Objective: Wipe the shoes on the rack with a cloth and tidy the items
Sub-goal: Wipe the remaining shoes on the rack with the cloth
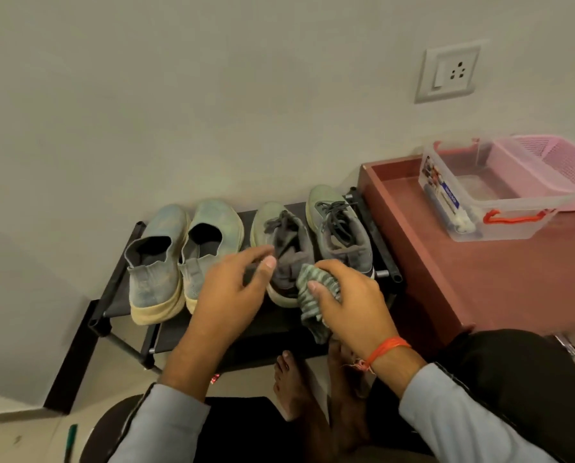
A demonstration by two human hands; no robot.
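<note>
A black shoe rack (pixel 115 289) stands against the wall with two pairs on top. Two light blue slip-on shoes (pixel 159 262) sit at the left. Two grey laced sneakers sit at the right, the left sneaker (pixel 282 235) and the right sneaker (pixel 339 228). My right hand (pixel 349 302) grips a striped grey-green cloth (pixel 307 295) at the heel of the left sneaker. My left hand (pixel 232 289) reaches over that sneaker's heel collar, thumb and fingers around its edge.
A reddish-brown cabinet (pixel 446 279) stands right of the rack, carrying a clear plastic box (pixel 473 208) and a pink basket (pixel 553 168). A wall socket (pixel 448 71) is above. My bare feet (pixel 319 396) are below the rack. A green pen (pixel 70 439) lies on the floor.
</note>
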